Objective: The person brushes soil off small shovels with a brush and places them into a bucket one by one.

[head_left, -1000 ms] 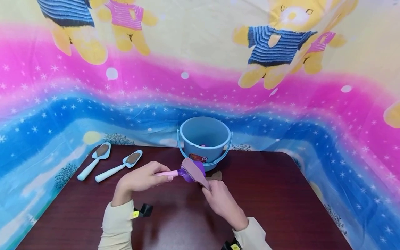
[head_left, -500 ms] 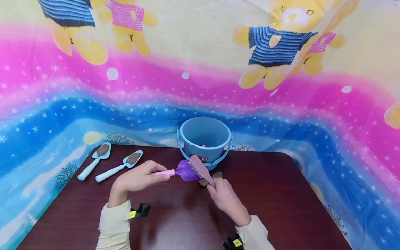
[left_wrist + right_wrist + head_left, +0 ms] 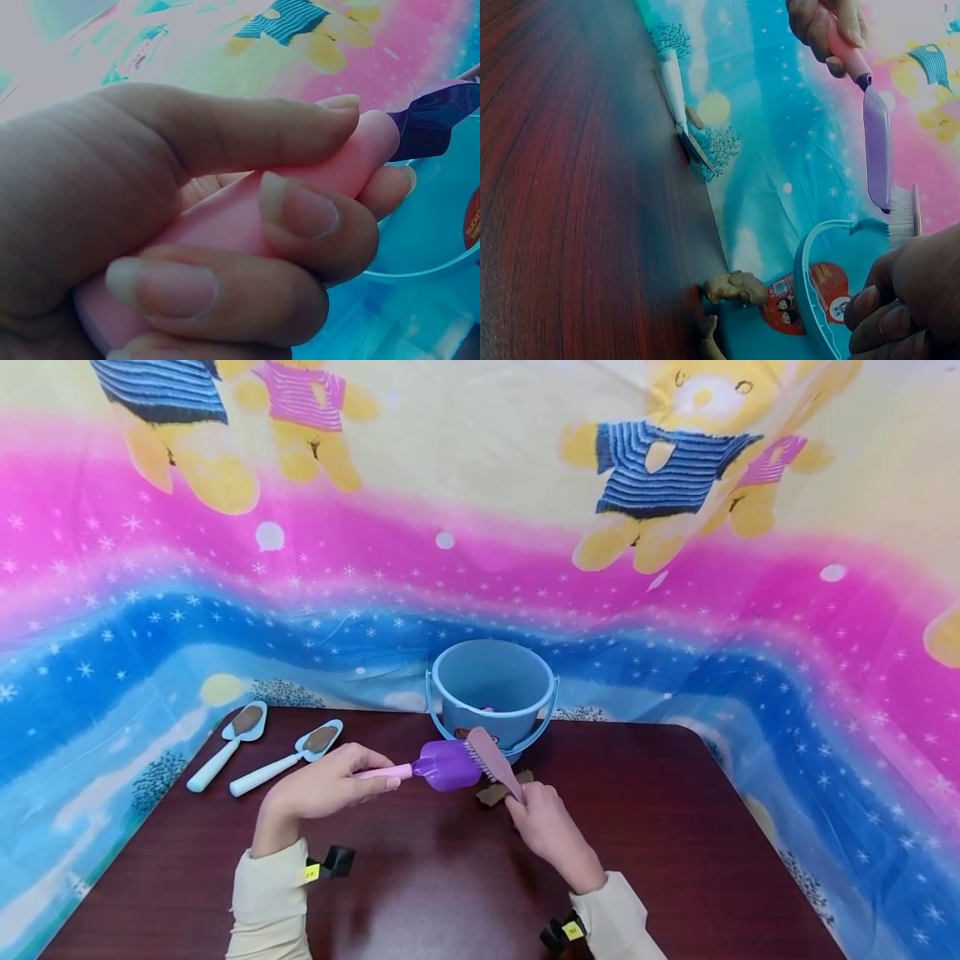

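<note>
While left hand point(image 3: 322, 789) is gripping purple shovel point(image 3: 447, 766) below frame centre, right hand point(image 3: 555, 831) is clutching brush point(image 3: 495, 756), bristles point(image 3: 902, 216) meeting shovel's tip; steady shovel, light strokes probably serving best.

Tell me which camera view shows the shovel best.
The head view: it shows the shovel broadside, blade nearly whole, handle gripped by the left hand. The left wrist view shows mostly handle, the blade cropped; the right wrist view shows the blade side-on.
</note>
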The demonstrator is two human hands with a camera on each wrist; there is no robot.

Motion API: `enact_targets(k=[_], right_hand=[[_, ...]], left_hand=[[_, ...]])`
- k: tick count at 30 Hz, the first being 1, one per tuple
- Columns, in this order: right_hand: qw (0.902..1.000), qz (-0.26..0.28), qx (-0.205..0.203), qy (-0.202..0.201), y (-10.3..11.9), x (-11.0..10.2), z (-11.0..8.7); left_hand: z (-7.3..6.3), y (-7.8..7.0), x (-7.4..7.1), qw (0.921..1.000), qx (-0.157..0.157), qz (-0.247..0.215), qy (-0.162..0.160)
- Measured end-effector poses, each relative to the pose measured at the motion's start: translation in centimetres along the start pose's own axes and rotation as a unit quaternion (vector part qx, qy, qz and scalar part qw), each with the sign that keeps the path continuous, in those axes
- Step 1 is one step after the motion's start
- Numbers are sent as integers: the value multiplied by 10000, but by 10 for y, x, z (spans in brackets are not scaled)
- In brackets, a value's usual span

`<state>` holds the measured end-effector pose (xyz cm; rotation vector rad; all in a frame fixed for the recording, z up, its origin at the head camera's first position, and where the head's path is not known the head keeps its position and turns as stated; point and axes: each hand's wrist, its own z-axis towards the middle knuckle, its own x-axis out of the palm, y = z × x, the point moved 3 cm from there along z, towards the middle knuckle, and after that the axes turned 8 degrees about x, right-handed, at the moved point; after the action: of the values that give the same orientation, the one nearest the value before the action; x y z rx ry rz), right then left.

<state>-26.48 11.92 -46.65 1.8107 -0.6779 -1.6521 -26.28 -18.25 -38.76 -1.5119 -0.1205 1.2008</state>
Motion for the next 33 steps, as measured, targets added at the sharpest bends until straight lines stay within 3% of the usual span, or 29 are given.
enact_targets(k=[6,13,20,26,33], right_hand=[[9999,83,17,-58,-2,-6,4],[9994,-104,70,-338,-6,-19,3],[9982,140,-38,-585,1,-31,-3],[9974,259,-55,-665,11,-35,-13],[9978,390,-305,-442,26,-30,-24]], left_hand=[[-1,0,-2,9999,-8,-61,-81],[0,-1,-3,9991,268,-301,-148],[4,-1,-1,9989,315,-198,-279],[12,0,5,9984,418,-59,-376],[28,-1,18,9975,441,108,-537]])
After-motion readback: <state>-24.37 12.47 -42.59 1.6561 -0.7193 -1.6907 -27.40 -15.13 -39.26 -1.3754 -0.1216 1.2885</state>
